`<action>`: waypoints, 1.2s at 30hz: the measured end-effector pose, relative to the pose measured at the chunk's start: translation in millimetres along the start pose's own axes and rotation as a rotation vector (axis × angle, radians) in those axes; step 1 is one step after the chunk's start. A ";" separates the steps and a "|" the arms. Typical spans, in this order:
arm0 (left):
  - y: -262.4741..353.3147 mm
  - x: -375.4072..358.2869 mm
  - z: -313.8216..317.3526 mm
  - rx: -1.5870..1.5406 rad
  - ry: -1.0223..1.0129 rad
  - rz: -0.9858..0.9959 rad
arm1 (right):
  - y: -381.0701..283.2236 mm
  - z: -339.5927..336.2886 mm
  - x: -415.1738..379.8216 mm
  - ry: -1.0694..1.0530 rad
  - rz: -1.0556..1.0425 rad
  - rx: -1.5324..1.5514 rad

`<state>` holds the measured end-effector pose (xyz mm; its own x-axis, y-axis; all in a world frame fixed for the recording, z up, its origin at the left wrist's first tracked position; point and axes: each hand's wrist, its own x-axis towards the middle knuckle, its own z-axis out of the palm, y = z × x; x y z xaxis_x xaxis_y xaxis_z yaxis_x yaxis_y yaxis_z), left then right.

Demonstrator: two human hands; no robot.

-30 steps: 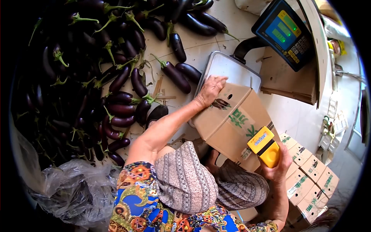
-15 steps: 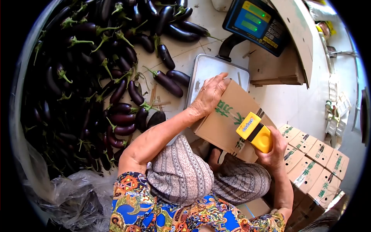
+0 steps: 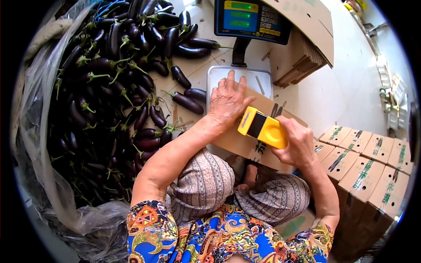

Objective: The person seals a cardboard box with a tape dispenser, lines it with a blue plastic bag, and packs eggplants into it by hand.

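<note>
A brown cardboard box (image 3: 232, 139) with green printed characters lies at an angle in front of my knees, its far end over the metal scale platform (image 3: 215, 75). My left hand (image 3: 229, 98) presses on the box's upper end, palm down, with the fingers stretched out and apart. In my right hand (image 3: 297, 142) is a yellow hand-held tool (image 3: 274, 133) with a black band across its middle. It is held over the box top, its front end close to my left wrist and thumb. I cannot make out its exact kind.
A large heap of eggplants (image 3: 109, 87) fills the left side, bordered by clear plastic sheeting (image 3: 44, 131). The scale display (image 3: 252, 19) stands behind the platform. Flattened cardboard (image 3: 298, 57) leans beside it. Stacked printed boxes (image 3: 362, 171) stand at the right.
My right hand has moved the yellow tool left and up along the box, toward my left hand. The left hand's fingers have turned to point farther forward. The camera view has shifted.
</note>
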<state>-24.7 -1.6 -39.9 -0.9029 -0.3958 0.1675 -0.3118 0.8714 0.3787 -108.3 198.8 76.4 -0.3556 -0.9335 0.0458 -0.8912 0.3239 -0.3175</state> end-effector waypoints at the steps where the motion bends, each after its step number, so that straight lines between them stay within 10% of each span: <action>1: -2.2 -0.2 1.8 0.013 0.022 0.010 | -0.9 -4.6 3.4 -0.024 -0.005 -0.003; 17: 0.1 6.8 -11.2 -0.061 -0.131 -0.077 | 110.1 -10.1 -191.9 0.044 0.233 0.024; 36: -35.5 21.8 -18.2 0.067 -0.091 0.071 | 108.6 147.0 -179.8 0.275 0.244 0.573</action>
<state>-28.0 -46.5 -33.1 -0.9455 -0.3073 0.1077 -0.2624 0.9149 0.3067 -99.8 379.1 -105.6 -0.6534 -0.7467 0.1244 -0.5136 0.3166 -0.7975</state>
